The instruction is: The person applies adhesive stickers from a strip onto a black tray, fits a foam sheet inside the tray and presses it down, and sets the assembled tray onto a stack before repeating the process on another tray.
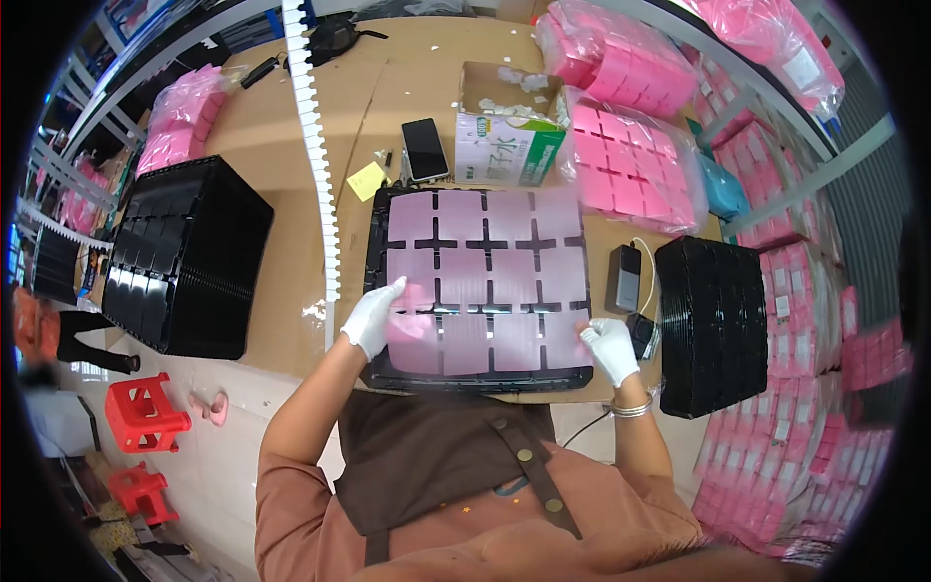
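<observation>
A thin pink sheet (463, 274) with cross-shaped cutouts lies over a black plastic tray (485, 382) in front of me. Dark parts of the tray show through the slots and around the edges. My left hand (370, 320), in a white glove, has its fingers closed at the sheet's left edge, low down. At the lower right edge my gloved right hand (611, 351) pinches the sheet between bent fingers. Where the fingertips meet the sheet, the grip is partly hidden.
Stacks of black trays stand left (184, 257) and right (713, 325). Behind the work are a phone (425, 150), yellow sticky notes (367, 181) and an open carton (509, 145). Bagged pink sheets (635, 165) sit at the back right, near a power adapter (624, 277).
</observation>
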The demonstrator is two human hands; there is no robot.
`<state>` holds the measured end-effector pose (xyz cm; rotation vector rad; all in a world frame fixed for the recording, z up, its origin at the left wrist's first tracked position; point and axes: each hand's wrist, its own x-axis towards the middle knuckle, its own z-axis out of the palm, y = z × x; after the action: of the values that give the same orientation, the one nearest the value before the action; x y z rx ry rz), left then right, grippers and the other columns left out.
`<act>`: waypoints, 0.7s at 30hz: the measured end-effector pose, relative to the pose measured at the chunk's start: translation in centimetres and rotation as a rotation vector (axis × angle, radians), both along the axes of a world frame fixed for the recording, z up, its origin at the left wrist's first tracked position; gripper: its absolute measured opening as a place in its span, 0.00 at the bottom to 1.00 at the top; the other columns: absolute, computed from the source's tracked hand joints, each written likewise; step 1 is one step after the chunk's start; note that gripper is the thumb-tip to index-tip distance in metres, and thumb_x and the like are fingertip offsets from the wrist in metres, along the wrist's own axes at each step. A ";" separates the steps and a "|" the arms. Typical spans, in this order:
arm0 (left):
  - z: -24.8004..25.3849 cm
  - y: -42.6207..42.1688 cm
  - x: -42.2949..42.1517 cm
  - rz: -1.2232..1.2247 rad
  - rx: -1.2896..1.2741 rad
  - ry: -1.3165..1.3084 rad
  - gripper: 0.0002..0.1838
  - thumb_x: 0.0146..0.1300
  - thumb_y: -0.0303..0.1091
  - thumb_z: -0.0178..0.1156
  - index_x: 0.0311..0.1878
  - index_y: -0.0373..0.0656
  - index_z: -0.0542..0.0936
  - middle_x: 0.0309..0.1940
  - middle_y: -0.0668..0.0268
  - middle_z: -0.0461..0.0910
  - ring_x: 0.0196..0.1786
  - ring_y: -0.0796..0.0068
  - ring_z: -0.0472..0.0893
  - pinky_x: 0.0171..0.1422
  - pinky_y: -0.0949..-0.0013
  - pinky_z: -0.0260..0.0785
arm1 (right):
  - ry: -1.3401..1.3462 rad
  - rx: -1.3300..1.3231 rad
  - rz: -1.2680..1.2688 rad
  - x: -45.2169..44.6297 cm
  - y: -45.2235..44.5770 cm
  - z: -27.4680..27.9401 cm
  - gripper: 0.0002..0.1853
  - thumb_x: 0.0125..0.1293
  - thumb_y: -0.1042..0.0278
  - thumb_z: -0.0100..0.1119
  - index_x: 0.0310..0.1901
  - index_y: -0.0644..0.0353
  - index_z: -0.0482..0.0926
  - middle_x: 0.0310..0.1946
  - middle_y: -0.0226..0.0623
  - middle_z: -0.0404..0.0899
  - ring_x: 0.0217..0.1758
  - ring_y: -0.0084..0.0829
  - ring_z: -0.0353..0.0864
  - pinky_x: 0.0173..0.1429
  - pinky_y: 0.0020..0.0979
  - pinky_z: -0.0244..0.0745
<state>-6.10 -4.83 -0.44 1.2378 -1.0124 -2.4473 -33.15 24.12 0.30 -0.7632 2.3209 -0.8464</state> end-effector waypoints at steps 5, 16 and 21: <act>4.0 2.1 1.9 -0.048 -0.385 -0.165 0.39 0.69 0.47 0.60 0.75 0.37 0.57 0.59 0.52 0.74 0.41 0.63 0.83 0.44 0.62 0.79 | 0.028 0.025 0.025 1.4 0.1 0.5 0.21 0.65 0.53 0.62 0.25 0.65 0.82 0.16 0.48 0.75 0.20 0.43 0.75 0.30 0.41 0.68; 2.8 6.5 4.0 -0.218 -1.156 -0.589 0.45 0.58 0.19 0.63 0.77 0.40 0.52 0.54 0.56 0.71 0.40 0.70 0.74 0.52 0.64 0.72 | -0.028 0.061 -0.012 1.7 0.2 0.8 0.21 0.66 0.54 0.64 0.29 0.68 0.83 0.16 0.45 0.76 0.19 0.33 0.75 0.29 0.36 0.69; 4.8 5.1 4.4 -0.248 -1.398 -0.698 0.35 0.62 0.27 0.64 0.71 0.36 0.62 0.59 0.52 0.70 0.56 0.57 0.76 0.61 0.59 0.71 | 0.149 -0.084 -0.162 0.0 1.0 1.9 0.16 0.68 0.61 0.62 0.42 0.69 0.81 0.25 0.43 0.83 0.26 0.28 0.79 0.34 0.33 0.74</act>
<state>-1.71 0.30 4.35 1.3005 -2.4435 -0.7184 -33.19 25.16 2.22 -0.7008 2.5196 -0.9939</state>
